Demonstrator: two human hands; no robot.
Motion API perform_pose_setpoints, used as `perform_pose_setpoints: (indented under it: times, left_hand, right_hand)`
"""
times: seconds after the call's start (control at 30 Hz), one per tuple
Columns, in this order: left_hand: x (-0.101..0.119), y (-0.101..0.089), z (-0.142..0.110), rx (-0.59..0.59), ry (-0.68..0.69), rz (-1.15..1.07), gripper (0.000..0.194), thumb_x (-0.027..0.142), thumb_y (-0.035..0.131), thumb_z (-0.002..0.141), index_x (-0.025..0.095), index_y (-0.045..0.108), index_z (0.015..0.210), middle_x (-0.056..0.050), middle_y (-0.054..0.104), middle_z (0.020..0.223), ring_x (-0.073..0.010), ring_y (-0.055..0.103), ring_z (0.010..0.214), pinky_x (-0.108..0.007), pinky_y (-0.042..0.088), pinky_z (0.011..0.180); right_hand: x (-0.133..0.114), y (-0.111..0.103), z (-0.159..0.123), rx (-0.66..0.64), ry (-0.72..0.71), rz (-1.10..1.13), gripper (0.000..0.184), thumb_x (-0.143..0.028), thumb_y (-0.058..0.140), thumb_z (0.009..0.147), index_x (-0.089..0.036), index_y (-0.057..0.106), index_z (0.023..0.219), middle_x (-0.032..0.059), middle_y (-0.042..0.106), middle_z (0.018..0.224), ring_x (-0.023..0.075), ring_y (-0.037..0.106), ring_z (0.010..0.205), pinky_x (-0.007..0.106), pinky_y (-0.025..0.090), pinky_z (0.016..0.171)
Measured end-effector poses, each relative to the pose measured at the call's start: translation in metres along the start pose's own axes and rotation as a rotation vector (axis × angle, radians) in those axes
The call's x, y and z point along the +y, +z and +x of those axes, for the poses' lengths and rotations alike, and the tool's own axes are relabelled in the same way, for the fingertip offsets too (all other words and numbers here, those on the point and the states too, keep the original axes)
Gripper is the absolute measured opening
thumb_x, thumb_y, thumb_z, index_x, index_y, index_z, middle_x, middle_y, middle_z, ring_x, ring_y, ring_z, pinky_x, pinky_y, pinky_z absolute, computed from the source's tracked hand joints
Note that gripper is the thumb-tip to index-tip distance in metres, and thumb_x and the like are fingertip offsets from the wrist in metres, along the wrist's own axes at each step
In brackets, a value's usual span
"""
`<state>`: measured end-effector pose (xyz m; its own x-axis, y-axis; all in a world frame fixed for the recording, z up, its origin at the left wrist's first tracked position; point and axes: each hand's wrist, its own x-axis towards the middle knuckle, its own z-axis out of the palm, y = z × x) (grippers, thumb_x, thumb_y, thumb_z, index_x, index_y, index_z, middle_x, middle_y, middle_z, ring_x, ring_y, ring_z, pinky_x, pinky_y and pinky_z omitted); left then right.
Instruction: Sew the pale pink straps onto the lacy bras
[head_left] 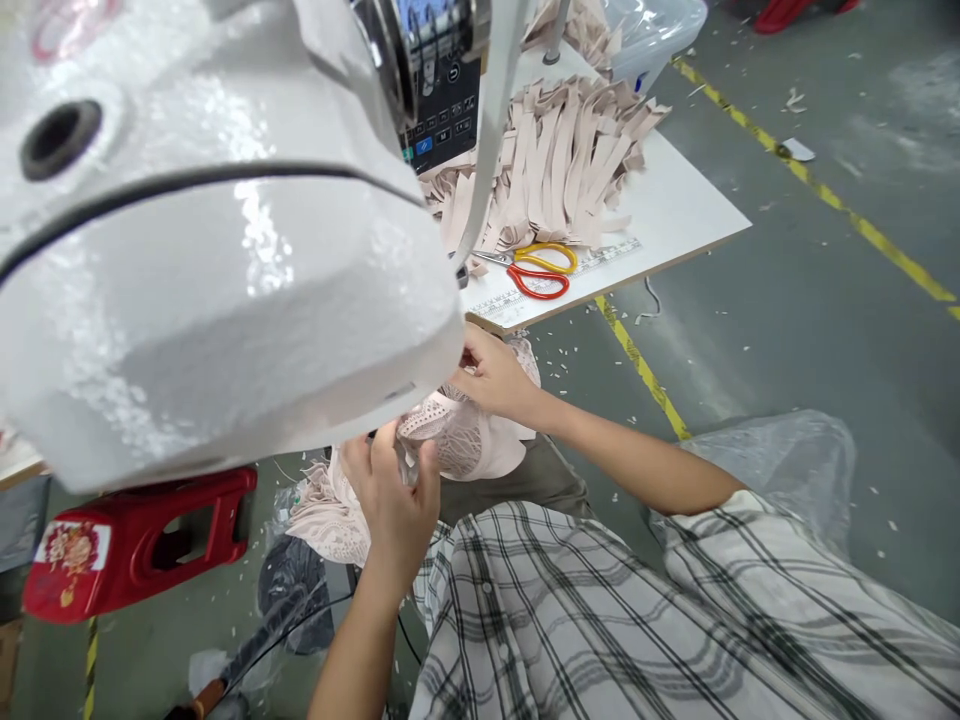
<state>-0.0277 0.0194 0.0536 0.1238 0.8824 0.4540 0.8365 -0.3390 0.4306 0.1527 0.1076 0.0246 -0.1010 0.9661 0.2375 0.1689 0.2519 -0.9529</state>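
Note:
A pale pink lace garment piece (457,440) lies bunched under the head of a white sewing machine (225,260). My left hand (394,495) pinches the near edge of the lace, fingers closed on it. My right hand (495,375) grips the far side of the same lace close to the machine's underside, fingertips partly hidden by the machine. More lace (326,515) hangs down to the left below my left hand.
A white table (690,215) holds a pile of beige fabric strips (555,160) and orange-and-yellow scissors (536,270). A red plastic stool (127,545) stands at the lower left. A clear plastic bag (780,465) lies to my right on the scrap-strewn floor with yellow lines.

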Motion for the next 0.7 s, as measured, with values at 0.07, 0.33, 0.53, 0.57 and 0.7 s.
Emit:
perform_pose_setpoints:
  times: [0.07,0.33,0.53,0.57,0.7]
  left_hand:
    - [-0.006,0.002,0.000,-0.030,-0.136,-0.117,0.045,0.036,0.058,0.094,0.015,0.051,0.133,-0.019,0.055,0.128,-0.0295,0.051,0.124,-0.045,0.039,0.106]
    - [-0.023,0.010,0.010,-0.167,-0.501,-0.551,0.045,0.055,0.045,0.097,0.020,0.061,0.118,-0.010,0.065,0.119,-0.0247,0.058,0.115,-0.037,0.047,0.098]
    - [-0.020,0.007,0.013,-0.043,-0.580,-0.615,0.032,0.048,0.054,0.094,0.017,0.064,0.095,-0.003,0.065,0.084,-0.0154,0.061,0.074,-0.025,0.049,0.068]
    - [-0.020,0.008,0.012,-0.024,-0.595,-0.639,0.030,0.047,0.057,0.093,0.018,0.063,0.094,-0.001,0.063,0.078,-0.0137,0.059,0.067,-0.024,0.047,0.063]
    - [-0.018,0.010,0.010,0.036,-0.597,-0.669,0.028,0.045,0.061,0.091,0.018,0.060,0.099,0.000,0.062,0.077,-0.0112,0.056,0.060,-0.021,0.044,0.057]
  right_hand:
    - [0.000,0.000,-0.005,-0.032,0.026,0.041,0.024,-0.043,0.063,0.088,-0.020,0.059,0.094,0.0024,0.062,0.092,0.0129,0.057,0.077,0.025,0.045,0.064]
    - [-0.008,0.001,-0.016,-0.091,0.048,0.114,0.032,-0.047,0.071,0.082,-0.020,0.055,0.090,0.0012,0.059,0.087,0.0133,0.058,0.075,0.028,0.050,0.070]
    - [-0.010,0.001,-0.023,-0.099,0.048,0.078,0.032,-0.046,0.072,0.082,-0.021,0.054,0.090,0.0012,0.060,0.088,0.0144,0.057,0.079,0.028,0.047,0.072]
    - [-0.011,0.000,-0.023,-0.099,0.047,0.062,0.032,-0.046,0.072,0.082,-0.021,0.054,0.090,0.0011,0.060,0.088,0.0146,0.057,0.079,0.028,0.047,0.072]
    - [-0.015,-0.001,-0.025,-0.095,0.042,0.016,0.035,-0.048,0.073,0.080,-0.021,0.053,0.091,-0.0001,0.059,0.086,0.0144,0.056,0.078,0.028,0.045,0.074]
